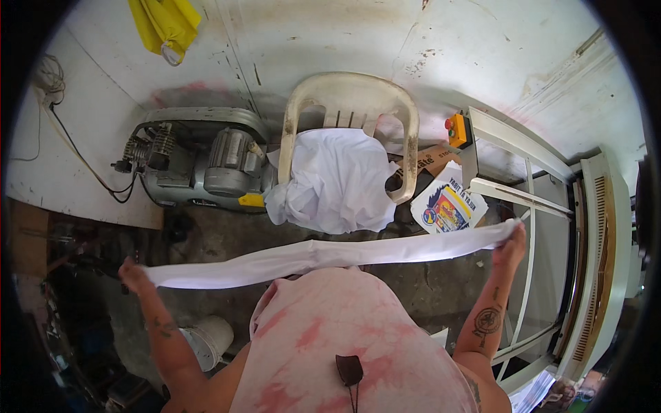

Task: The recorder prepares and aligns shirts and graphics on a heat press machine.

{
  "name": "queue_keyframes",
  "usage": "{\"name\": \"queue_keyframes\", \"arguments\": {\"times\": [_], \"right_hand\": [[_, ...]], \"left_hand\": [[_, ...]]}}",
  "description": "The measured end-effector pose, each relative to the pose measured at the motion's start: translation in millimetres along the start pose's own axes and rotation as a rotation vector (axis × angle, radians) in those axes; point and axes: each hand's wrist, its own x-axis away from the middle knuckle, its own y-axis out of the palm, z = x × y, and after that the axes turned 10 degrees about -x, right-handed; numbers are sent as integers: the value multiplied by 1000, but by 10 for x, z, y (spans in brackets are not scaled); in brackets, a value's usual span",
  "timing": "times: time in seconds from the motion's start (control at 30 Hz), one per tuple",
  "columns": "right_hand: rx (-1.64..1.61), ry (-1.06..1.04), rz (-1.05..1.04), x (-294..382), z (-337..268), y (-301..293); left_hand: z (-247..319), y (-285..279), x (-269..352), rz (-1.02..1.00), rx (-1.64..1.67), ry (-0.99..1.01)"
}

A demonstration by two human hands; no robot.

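A long strip of white cloth (330, 254) is stretched from side to side in front of my body, narrow and flattened like a folded band. Its left end is in my left hand (135, 276), fingers closed around it. My right hand (511, 243) grips the other end, a little higher in the view. Just beyond the strip, a heap of white fabric (338, 178) lies on the seat of a worn plastic armchair (351, 85) and hangs over its front.
A grey air compressor (206, 165) stands left of the chair. Printed white sheets (449, 201) and a cardboard box (431, 157) lie right of it. A white metal frame with slatted panel (588, 258) fills the right side. A white bucket (209, 338) stands low left.
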Motion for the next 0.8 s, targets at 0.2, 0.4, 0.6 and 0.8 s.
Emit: {"name": "queue_keyframes", "arguments": {"times": [0.2, 0.4, 0.6, 0.8], "right_hand": [[692, -18, -780, 1188, 1017, 1456], [586, 345, -1321, 2036, 1102, 2168], [1296, 116, -1317, 1662, 1288, 1683], [1165, -425, -823, 569, -53, 1989]], "left_hand": [[1199, 985, 2322, -791, 67, 735], [2379, 765, 3456, -1536, -45, 1204], [2616, 623, 3006, -1257, 124, 1143], [3121, 269, 2168, -645, 292, 1240]]}}
